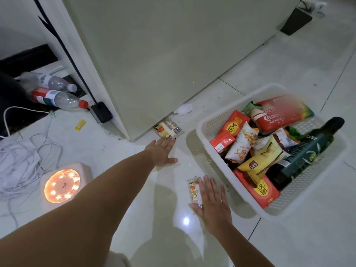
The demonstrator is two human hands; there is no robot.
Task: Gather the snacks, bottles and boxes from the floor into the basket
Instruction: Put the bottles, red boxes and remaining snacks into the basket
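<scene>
A white plastic basket (212,166) stands on the floor at the right, filled with red and yellow snack packs, boxes and a dark green bottle (306,153). My left hand (161,153) stretches forward, fingers spread, its fingertips touching a clear snack packet (168,128) that lies half under the white cabinet. My right hand (212,201) rests flat on a second small snack packet (193,190) on the tiles just left of the basket. Two plastic bottles, one red-capped (57,98) and one white-capped (50,81), lie at the far left.
A white cabinet (163,54) rises ahead. A glowing round lamp (62,185) sits on the floor at the left beside tangled white cables (23,162). A black adapter (101,112), a yellow wrapper (80,124) and crumpled paper (184,109) lie near the cabinet's base.
</scene>
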